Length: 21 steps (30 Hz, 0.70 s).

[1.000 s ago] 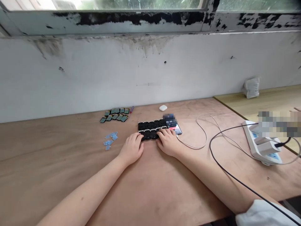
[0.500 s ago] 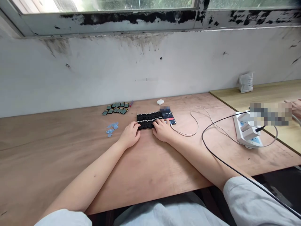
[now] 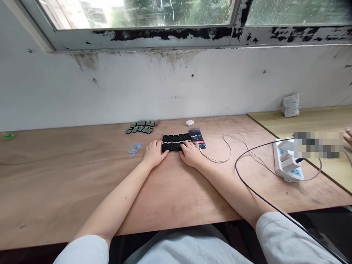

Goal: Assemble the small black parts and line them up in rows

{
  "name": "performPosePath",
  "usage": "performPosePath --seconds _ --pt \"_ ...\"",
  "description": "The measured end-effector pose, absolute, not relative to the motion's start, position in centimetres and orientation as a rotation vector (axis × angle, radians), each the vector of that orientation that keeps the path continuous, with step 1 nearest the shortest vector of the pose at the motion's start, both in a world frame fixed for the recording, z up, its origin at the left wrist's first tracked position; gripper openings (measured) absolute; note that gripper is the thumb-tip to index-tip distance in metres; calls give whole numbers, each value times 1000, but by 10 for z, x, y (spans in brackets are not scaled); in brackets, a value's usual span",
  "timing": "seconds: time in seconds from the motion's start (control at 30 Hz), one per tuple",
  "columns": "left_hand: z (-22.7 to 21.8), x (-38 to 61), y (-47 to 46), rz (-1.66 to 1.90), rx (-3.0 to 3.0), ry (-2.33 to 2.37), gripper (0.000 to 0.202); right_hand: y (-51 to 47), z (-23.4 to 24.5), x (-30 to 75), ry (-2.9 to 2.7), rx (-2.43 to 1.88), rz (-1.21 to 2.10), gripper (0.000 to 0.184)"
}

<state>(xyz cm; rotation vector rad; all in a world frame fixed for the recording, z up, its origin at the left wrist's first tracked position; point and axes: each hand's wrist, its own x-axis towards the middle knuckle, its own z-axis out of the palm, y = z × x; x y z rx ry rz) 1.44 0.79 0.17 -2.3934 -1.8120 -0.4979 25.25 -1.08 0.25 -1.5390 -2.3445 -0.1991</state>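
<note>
Two rows of small black parts [image 3: 176, 141] lie on the wooden table [image 3: 170, 190] near the wall. My left hand [image 3: 154, 154] rests at the left end of the front row, its curled fingers touching the black parts. At the right end of that row my right hand [image 3: 190, 154] lies the same way, fingers curled over the parts. A phone [image 3: 197, 139] with a lit screen lies just right of the black parts, beside my right hand.
Green flat pieces [image 3: 141, 127] and small blue pieces [image 3: 134, 149] lie left of the black parts. A white earbud case [image 3: 189, 123] sits behind. A white cable [image 3: 228, 146] and a black cable [image 3: 247, 183] run to a power strip [image 3: 287, 163]. Another person's hand [image 3: 348, 135] shows far right.
The view has pulled back and tilted up, showing more window. Both hands have stayed on the front row of black parts.
</note>
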Motion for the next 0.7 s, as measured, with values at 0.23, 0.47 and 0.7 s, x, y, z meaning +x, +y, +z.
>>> performPosePath --seconds 0.23,0.47,0.7 --pt "3 15 16 -468 -2477 -1780 59 -10 3 250 -2340 -1570 -160 32" --pt "-2 20 27 -495 -2515 -1735 63 -9 1 249 -2340 -1580 -193 30" --pt "0 24 28 -490 -2498 -1720 60 -7 -1 248 -2333 -1592 -187 30"
